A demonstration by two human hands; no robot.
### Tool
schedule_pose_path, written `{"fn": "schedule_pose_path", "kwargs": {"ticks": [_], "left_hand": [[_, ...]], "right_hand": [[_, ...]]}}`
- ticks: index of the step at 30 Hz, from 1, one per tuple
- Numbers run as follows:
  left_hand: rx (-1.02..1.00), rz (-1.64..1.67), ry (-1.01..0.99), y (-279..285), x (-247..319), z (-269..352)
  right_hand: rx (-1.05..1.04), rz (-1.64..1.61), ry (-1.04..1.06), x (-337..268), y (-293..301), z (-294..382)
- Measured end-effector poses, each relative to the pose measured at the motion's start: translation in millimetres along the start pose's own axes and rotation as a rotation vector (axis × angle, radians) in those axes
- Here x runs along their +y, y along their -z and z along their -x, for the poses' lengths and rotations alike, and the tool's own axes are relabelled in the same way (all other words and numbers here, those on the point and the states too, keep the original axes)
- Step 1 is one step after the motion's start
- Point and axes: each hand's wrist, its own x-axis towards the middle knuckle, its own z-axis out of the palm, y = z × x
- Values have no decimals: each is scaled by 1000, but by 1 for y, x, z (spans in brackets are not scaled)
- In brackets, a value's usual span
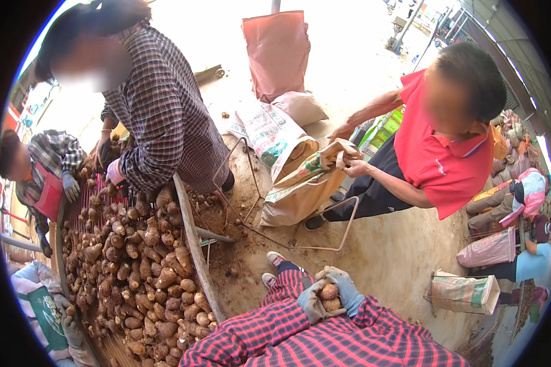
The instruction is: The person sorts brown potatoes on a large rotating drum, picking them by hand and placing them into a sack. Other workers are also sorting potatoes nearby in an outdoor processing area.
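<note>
My left hand and my right hand, both in blue-grey work gloves, are cupped close together in front of my checked shirt. Several round brown taro corms lie between them, held by both hands. To the left, a large heap of taro corms covers a sorting table with a wooden edge board. The hands are apart from that table.
A person in a red shirt holds a woven sack beside a bent metal frame. Across the heap, a person in a checked shirt leans over the table. A pink sack stands farther back. At right is an upright sack.
</note>
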Motion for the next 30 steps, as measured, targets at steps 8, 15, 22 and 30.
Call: {"fn": "schedule_pose_path", "kwargs": {"ticks": [8,15,22,30], "left_hand": [[-191,53,390,12,58,-12],[-384,2,216,-49,86,-46],[-344,-225,91,-144,144,-164],[-416,-24,218,-177,165,-306]], "right_hand": [[-140,235,314,-24,-18,-4],[-33,564,549,-83,-16,-44],[-71,373,554,-163,28,-181],[-90,608,126,-209,90,-311]]}}
